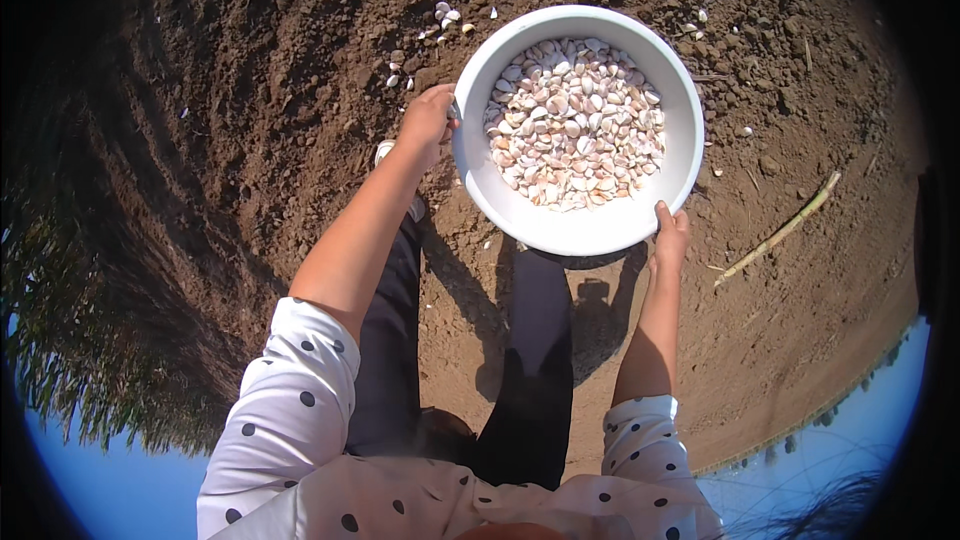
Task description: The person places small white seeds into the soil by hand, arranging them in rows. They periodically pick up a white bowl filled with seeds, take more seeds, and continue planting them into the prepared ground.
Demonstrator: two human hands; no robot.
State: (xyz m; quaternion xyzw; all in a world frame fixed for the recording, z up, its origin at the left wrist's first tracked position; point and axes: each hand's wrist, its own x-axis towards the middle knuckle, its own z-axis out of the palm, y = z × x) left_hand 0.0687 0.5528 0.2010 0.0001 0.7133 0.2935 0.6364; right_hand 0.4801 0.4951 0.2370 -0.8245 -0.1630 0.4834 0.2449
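Note:
A round white basin [480,202] is held out in front of me above the soil. Many garlic cloves [577,120] fill much of its bottom, with a bare patch at the side nearest me. My left hand [431,120] grips the rim at the basin's left side. At the lower right of the rim, my right hand [671,236] has its thumb over the edge; the fingers are partly hidden.
Loose garlic cloves [448,15] lie scattered on the clumpy brown soil [300,37] beyond and beside the basin. A dry stalk [780,232] lies at the right. Green plants [75,360] grow at the far left. My legs and shoes are below.

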